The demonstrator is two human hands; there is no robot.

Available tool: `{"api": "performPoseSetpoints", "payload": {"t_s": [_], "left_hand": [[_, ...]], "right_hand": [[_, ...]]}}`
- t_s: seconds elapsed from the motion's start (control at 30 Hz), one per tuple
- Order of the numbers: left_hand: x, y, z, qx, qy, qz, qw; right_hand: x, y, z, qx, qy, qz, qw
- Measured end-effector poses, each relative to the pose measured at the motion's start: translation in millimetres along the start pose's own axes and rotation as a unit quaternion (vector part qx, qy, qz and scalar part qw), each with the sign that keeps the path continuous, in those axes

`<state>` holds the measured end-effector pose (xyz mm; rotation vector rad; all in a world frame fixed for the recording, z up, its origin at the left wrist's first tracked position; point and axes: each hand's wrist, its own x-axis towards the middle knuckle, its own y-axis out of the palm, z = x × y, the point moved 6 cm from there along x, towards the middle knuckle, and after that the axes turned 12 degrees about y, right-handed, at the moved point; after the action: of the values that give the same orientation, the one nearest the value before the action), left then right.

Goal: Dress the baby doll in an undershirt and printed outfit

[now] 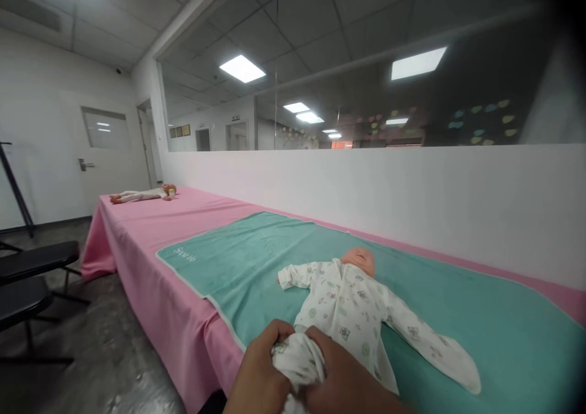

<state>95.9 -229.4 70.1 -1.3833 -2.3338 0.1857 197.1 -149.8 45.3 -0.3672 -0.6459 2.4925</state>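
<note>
At the near edge of the teal mat (247, 249), the left hand (262, 368) and the right hand (344, 374) are both closed on a bunched white printed cloth (300, 356), thumbs uppermost. Just beyond them, a doll (348, 307) in a white printed top (336, 292) lies on the mat, its head toward the mat's far side, its sleeves spread apart; I cannot tell whether the bunched cloth joins that top. A pink tablecloth (151, 228) runs under the mat, a second doll (144, 195) lies well past the mat's left end, and black chairs (41, 261) stand left of the mat
</note>
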Motion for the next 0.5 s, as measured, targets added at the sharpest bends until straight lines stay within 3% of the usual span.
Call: {"api": "performPoseSetpoints", "payload": {"t_s": [0.1,0.33,0.5], "left_hand": [[-15,-8.5,-3,-0.014,-0.018,-0.025,0.999],[-59,-18.2,30,-0.093,-0.171,-0.054,0.979],[-75,-33.0,38,-0.043,-0.168,-0.056,0.983]], "right_hand": [[-1,3,7,-0.023,0.026,-0.045,0.998],[-14,8,24,-0.092,-0.017,-0.019,0.995],[-18,14,30,-0.157,-0.036,0.021,0.987]]}}
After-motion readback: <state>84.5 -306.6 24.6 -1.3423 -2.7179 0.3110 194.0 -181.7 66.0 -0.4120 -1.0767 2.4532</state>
